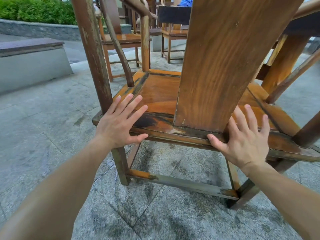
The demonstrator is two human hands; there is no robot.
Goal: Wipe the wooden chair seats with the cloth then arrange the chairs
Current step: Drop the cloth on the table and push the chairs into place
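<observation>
A worn wooden armchair (161,90) stands right in front of me, seen from behind, its broad back splat (225,63) rising in the middle. My left hand (119,122) lies flat with spread fingers on the seat's rear left corner, thumb hooked over the back rail. On the right of the splat, my right hand (242,141) rests with fingers apart on the rear rail, thumb against the splat's base. A blue cloth (186,1) lies on a dark table at the far top. Neither hand holds anything.
Two more wooden chairs (124,38) (174,33) stand beyond, around the dark table (173,13). A low stone bench (29,54) is on the left, a hedge (34,9) behind it. Grey, damp stone paving (155,213) lies underfoot.
</observation>
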